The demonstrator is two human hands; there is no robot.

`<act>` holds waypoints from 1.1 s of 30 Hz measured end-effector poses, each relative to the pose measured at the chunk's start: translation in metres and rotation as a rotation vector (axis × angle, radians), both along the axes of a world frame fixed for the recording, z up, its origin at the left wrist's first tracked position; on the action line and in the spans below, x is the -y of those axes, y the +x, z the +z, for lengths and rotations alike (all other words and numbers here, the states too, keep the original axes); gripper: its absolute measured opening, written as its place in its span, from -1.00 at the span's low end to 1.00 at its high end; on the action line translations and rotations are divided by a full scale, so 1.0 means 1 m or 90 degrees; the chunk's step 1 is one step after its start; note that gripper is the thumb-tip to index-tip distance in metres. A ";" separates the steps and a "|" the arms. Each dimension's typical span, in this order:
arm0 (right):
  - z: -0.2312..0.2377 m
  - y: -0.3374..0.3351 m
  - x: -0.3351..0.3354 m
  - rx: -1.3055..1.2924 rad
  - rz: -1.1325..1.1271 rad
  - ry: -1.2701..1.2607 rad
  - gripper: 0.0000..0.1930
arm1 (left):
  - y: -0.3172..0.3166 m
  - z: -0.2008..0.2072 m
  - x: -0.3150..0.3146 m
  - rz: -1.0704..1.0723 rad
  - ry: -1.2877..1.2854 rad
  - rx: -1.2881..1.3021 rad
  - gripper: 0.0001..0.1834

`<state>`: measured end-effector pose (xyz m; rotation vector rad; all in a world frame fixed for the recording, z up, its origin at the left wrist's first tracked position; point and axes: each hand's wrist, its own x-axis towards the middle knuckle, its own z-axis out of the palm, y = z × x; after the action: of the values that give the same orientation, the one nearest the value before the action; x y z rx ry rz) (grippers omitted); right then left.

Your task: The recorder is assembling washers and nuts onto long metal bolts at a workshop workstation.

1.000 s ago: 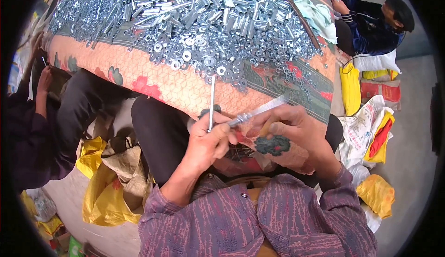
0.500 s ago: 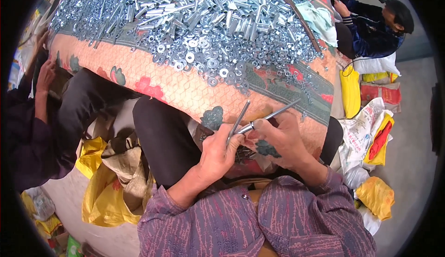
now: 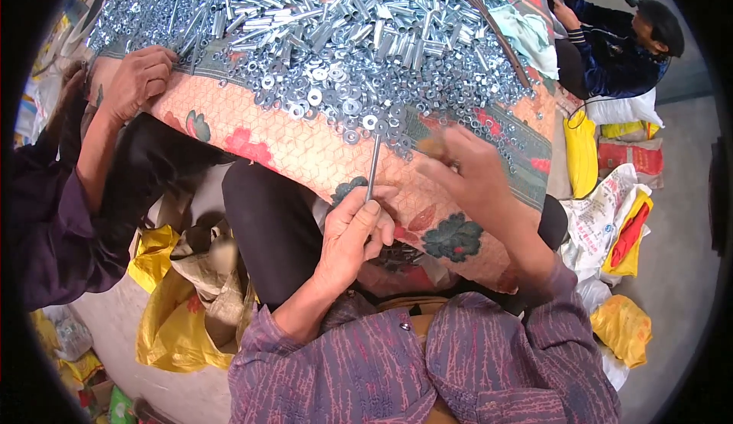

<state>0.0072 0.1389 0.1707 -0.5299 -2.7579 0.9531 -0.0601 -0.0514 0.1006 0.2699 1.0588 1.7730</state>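
My left hand (image 3: 355, 229) is closed round the lower end of a thin grey metal rod (image 3: 374, 168), which points up and away from me over the table's near edge. To its right, my right hand (image 3: 477, 176) is blurred by motion above the cloth, close to the loose nuts and washers. A yellowish-brown patch (image 3: 432, 147) shows at its fingertips; whether it is a finger covering or a held piece I cannot make out. Flat washers (image 3: 369, 122) lie just beyond both hands, at the near edge of a large heap of metal sleeves (image 3: 382, 23).
An orange flowered cloth (image 3: 298, 149) covers the table. At left a co-worker's hand (image 3: 141, 80) rests by the heap; another person (image 3: 618, 46) sits at far right. Long dark rods (image 3: 496, 30) and a pale green cloth (image 3: 527, 38) lie at right. Yellow sacks (image 3: 172, 325) stand below.
My right hand has moved up and away from my left hand, and the second metal piece with a sleeve no longer shows. The rod in my left hand is more upright. The left co-worker's hand has come onto the table.
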 end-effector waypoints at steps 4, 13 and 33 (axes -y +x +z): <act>-0.029 -0.024 0.005 -0.030 -0.040 0.152 -0.78 | -0.003 0.002 0.001 -0.003 -0.014 -0.020 -0.62; -0.043 -0.019 -0.006 -0.044 -0.037 0.195 -0.87 | -0.006 0.005 0.005 0.015 -0.013 0.001 -0.61; -0.029 -0.014 0.023 -0.043 0.045 0.215 -0.95 | 0.001 0.000 0.005 -0.011 -0.052 -0.114 -0.69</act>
<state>-0.0072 0.1156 0.1419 -0.3397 -2.8064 0.4875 -0.0596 -0.0562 0.1002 0.3920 1.2496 1.7100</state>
